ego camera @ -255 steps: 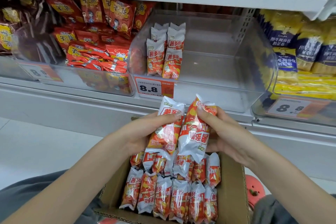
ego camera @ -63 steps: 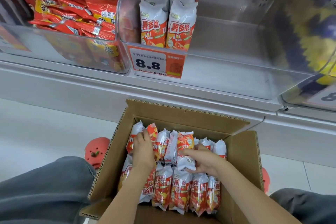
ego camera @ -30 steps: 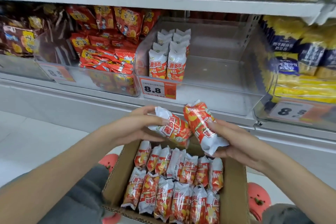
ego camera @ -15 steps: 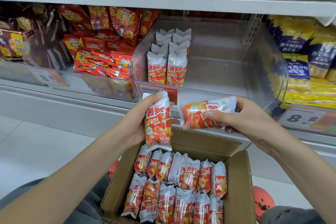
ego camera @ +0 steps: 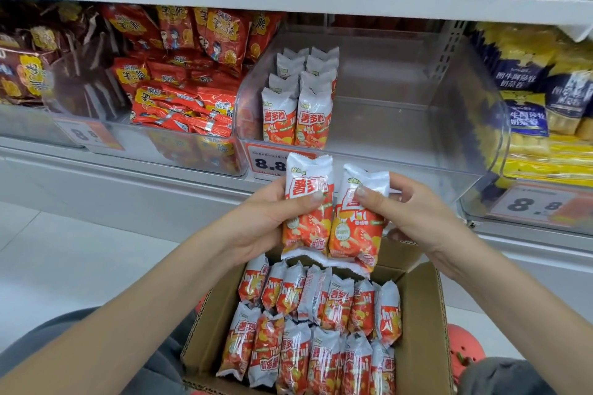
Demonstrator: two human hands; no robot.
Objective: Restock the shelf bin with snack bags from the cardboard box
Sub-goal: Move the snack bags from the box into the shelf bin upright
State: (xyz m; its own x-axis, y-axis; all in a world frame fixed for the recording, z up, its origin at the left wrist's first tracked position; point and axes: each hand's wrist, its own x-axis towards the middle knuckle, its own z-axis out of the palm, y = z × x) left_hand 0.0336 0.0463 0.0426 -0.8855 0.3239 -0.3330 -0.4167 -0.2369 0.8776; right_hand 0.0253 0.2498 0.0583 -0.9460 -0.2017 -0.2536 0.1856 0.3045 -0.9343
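Note:
My left hand (ego camera: 256,221) grips one white-and-orange snack bag (ego camera: 306,202) upright. My right hand (ego camera: 414,215) grips a second snack bag (ego camera: 354,228) upright, touching the first side by side. Both bags hang above the open cardboard box (ego camera: 420,330), which holds two rows of the same bags (ego camera: 321,330). Behind them is the clear shelf bin (ego camera: 417,125). Two columns of the same bags (ego camera: 296,106) stand at its left side; the rest of its floor is bare.
A bin of red snack bags (ego camera: 179,90) sits left of the clear bin, a bin of yellow and blue packs (ego camera: 545,106) right of it. Orange price tags (ego camera: 266,163) hang on the bin fronts. An upper shelf (ego camera: 288,3) overhangs. Grey trouser knees flank the box.
Half a second ago the right-hand bag lay sideways; now it stands upright against the left-hand bag. Both hands have come together in front of the bin's price tag.

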